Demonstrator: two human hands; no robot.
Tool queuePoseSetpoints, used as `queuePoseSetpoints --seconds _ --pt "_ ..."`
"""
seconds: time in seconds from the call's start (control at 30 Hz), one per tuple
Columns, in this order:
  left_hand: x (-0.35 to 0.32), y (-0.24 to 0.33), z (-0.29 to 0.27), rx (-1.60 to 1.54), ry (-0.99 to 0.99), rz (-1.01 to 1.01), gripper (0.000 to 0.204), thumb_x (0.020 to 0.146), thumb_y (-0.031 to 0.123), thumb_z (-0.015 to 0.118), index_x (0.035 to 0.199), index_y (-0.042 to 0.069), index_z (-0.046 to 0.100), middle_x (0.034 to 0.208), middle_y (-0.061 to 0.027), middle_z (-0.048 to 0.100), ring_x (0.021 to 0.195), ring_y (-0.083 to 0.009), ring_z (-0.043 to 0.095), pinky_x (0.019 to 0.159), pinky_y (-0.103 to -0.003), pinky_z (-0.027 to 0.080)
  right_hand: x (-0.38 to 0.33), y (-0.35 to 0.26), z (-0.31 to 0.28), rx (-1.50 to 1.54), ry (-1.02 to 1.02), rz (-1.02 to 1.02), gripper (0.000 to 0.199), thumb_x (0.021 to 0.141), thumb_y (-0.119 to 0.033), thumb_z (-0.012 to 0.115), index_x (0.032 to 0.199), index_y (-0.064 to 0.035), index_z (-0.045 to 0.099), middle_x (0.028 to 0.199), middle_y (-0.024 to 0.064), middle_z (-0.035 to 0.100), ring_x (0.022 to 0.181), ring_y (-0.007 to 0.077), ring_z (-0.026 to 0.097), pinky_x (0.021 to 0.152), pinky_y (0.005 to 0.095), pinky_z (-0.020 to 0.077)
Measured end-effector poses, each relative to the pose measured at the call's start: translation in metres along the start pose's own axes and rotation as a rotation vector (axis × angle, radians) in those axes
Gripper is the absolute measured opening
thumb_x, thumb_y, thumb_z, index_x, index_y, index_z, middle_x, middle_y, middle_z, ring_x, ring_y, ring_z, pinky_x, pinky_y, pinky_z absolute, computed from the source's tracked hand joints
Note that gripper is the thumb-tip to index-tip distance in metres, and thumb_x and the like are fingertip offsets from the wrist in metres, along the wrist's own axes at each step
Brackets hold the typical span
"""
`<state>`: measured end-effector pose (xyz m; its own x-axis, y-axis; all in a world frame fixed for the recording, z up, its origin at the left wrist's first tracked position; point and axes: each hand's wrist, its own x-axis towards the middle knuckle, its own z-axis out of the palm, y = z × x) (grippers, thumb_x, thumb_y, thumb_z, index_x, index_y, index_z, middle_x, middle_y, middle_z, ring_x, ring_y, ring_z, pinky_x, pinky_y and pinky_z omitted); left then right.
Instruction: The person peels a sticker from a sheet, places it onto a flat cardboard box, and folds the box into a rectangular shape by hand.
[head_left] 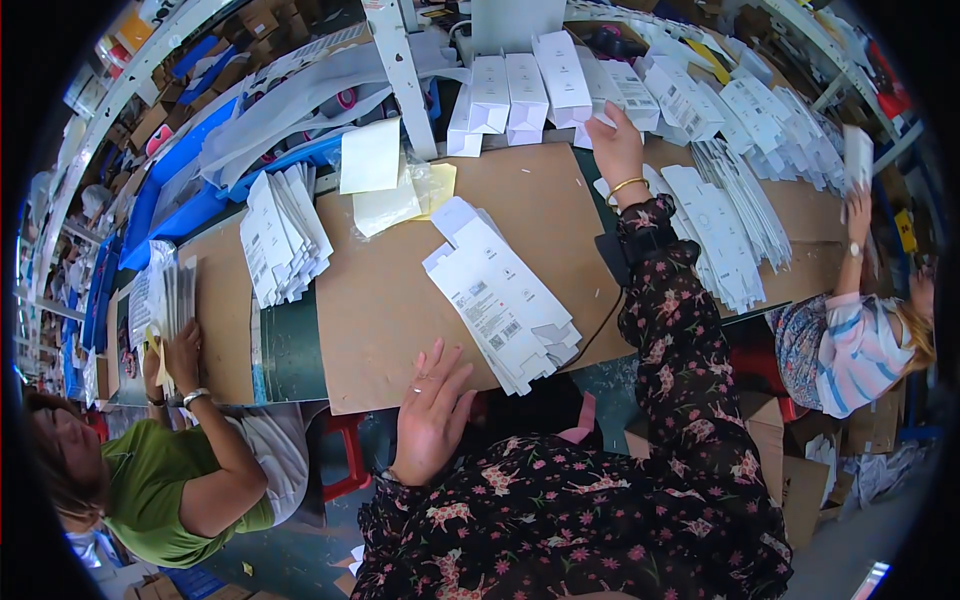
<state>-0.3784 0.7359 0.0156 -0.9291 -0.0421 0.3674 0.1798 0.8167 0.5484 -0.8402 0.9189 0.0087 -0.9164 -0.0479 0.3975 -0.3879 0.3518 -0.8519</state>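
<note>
A stack of flat, unfolded white cartons with printed panels lies in front of me on a brown cardboard sheet. Just left of the stack's near end, my left hand hovers by the table's front edge. Its fingers are spread and nothing is in them. My right arm stretches to the back of the table. There my right hand has its fingers bent around the lower edge of a white box. Several folded white boxes stand upright to its left.
More white boxes and flat cartons crowd the right. Another flat-carton pile lies left, near yellowish paper sheets and a blue bin. A white post rises behind. Co-workers sit left and right.
</note>
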Motion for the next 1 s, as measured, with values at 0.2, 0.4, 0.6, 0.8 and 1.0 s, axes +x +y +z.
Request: queuePoseSetpoints --seconds 0.2,0.4,0.6,0.8,1.0 --pt "0.014 -0.002 0.008 -0.055 -0.092 0.052 0.039 0.091 0.004 0.078 0.129 0.003 0.069 0.148 -0.0173 0.062 0.147 -0.0421 0.052 0.123 -0.059 0.040 -0.010 0.011 0.001 0.142 -0.221 -0.164 0.049 0.101 -0.012 0.070 0.146 0.0035 0.060 0.153 0.0252 0.058 0.134 0.0299 0.066 0.107 0.0371 0.0542" --pt "0.015 -0.002 0.018 -0.082 -0.090 0.088 0.039 0.091 0.004 0.078 0.129 0.004 0.069 0.148 -0.0172 0.062 0.146 -0.0430 0.052 0.122 -0.059 0.040 0.008 0.018 0.018 0.135 -0.239 -0.245 0.048 0.102 -0.010 0.069 0.148 0.0011 0.059 0.154 0.0243 0.058 0.135 0.0325 0.065 0.108 0.0359 0.0533" --pt "0.008 -0.006 0.016 -0.073 -0.099 0.033 0.042 0.091 0.004 0.078 0.132 0.004 0.068 0.150 -0.0183 0.061 0.148 -0.0445 0.050 0.122 -0.060 0.040 -0.025 0.008 0.011 0.115 -0.219 -0.004 0.046 0.104 -0.011 0.070 0.148 -0.0020 0.062 0.139 0.0106 0.069 0.124 0.0162 0.065 0.105 0.0302 0.0531" --pt "0.022 -0.011 0.021 -0.089 -0.156 -0.006 0.048 0.090 0.004 0.078 0.136 0.004 0.066 0.152 -0.0179 0.059 0.148 -0.0438 0.049 0.123 -0.059 0.039 -0.124 -0.025 -0.050 0.159 -0.491 0.162 0.041 0.101 -0.015 0.075 0.139 -0.0017 0.067 0.123 0.0053 0.073 0.114 0.0125 0.067 0.097 0.0275 0.0544" --pt "0.033 -0.013 0.034 -0.048 -0.148 0.006 0.052 0.089 0.004 0.078 0.139 0.004 0.063 0.152 -0.0177 0.058 0.147 -0.0439 0.049 0.123 -0.059 0.039 -0.209 -0.041 -0.082 -0.036 -0.670 0.364 0.049 0.093 -0.022 0.086 0.134 -0.0020 0.069 0.120 0.0060 0.071 0.107 0.0142 0.068 0.093 0.0279 0.0546"
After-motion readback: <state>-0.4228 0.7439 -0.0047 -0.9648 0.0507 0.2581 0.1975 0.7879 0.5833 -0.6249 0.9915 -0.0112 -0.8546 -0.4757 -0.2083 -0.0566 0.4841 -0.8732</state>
